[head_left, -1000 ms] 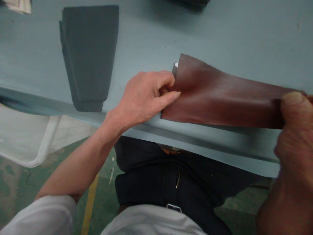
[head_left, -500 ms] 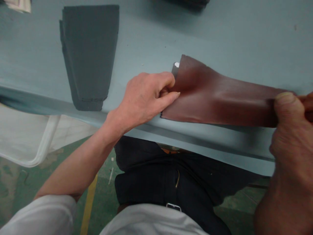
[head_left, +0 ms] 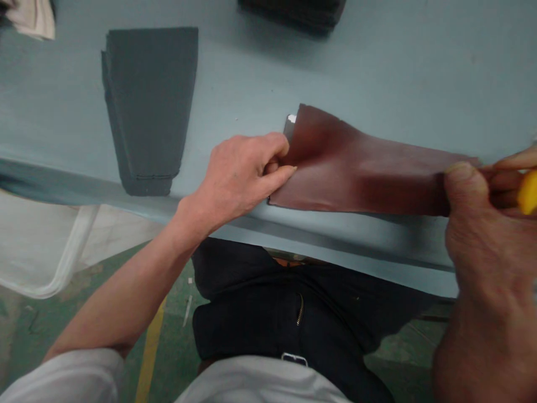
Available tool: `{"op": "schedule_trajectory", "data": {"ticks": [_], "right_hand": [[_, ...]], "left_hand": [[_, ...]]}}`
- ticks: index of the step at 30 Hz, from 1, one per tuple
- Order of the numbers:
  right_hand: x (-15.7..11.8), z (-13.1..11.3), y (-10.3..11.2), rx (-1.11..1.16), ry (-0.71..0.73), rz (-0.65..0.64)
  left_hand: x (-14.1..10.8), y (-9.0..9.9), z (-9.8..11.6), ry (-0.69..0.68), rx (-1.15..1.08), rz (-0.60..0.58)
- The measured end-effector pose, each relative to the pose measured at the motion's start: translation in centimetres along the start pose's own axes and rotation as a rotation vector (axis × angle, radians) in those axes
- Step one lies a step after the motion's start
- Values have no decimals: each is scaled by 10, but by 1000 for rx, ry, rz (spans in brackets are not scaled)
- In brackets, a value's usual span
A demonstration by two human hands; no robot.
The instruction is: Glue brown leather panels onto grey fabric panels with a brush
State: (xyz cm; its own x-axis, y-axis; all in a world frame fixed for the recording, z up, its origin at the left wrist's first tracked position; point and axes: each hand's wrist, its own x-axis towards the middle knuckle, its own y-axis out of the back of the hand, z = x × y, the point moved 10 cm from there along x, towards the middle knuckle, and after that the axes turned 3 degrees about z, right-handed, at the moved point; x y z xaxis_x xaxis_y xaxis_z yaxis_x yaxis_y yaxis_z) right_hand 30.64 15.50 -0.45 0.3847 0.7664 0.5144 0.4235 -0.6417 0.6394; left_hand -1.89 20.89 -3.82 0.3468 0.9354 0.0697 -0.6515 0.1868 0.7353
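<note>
A brown leather piece [head_left: 361,173] stretches between my two hands above the table's near edge. My left hand [head_left: 241,173] pinches its left end between thumb and curled fingers. Behind that end a dark strip with a white tip [head_left: 291,118] sticks out. My right hand [head_left: 482,224] grips the other end, thumb on top and fingers partly hidden. A yellow object [head_left: 528,193] shows beside the right hand at the frame edge, too cut off to name.
Dark grey flat pieces [head_left: 151,106] lie stacked on the pale blue-green table [head_left: 235,84] at left. A dark stack [head_left: 293,11] sits at the back, a light cloth [head_left: 36,17] at the far left corner. Below the table edge is a whitish plastic bin [head_left: 46,246].
The view has shifted slightly, bringing more of the back stack and the yellow object into sight. Both hands keep their hold on the leather, which looks nearly unchanged.
</note>
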Motion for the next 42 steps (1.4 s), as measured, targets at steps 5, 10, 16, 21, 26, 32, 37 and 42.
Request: {"op": "schedule_trajectory", "data": {"ticks": [5, 10, 16, 21, 26, 32, 37, 42], "right_hand": [[-4, -30, 1, 138, 156, -52], [-6, -28, -5, 66, 104, -115], [-7, -10, -17, -59, 102, -226], [-7, -3, -25, 20, 159, -278], [-8, -5, -28, 143, 243, -272], [-10, -3, -34, 173, 277, -278], [-10, 4, -39, 148, 269, -302], [-9, 4, -40, 131, 269, -296]], "left_hand": [[1, 4, 2, -28, 74, 27], [0, 8, -1, -36, 114, 98], [-3, 11, 1, 17, 140, 110], [-2, 12, 0, 47, 181, 109], [0, 13, -3, 21, 249, 108], [-1, 15, -8, 43, 246, 122], [-2, 14, -10, 78, 251, 114], [-2, 17, -7, 97, 275, 135]]}}
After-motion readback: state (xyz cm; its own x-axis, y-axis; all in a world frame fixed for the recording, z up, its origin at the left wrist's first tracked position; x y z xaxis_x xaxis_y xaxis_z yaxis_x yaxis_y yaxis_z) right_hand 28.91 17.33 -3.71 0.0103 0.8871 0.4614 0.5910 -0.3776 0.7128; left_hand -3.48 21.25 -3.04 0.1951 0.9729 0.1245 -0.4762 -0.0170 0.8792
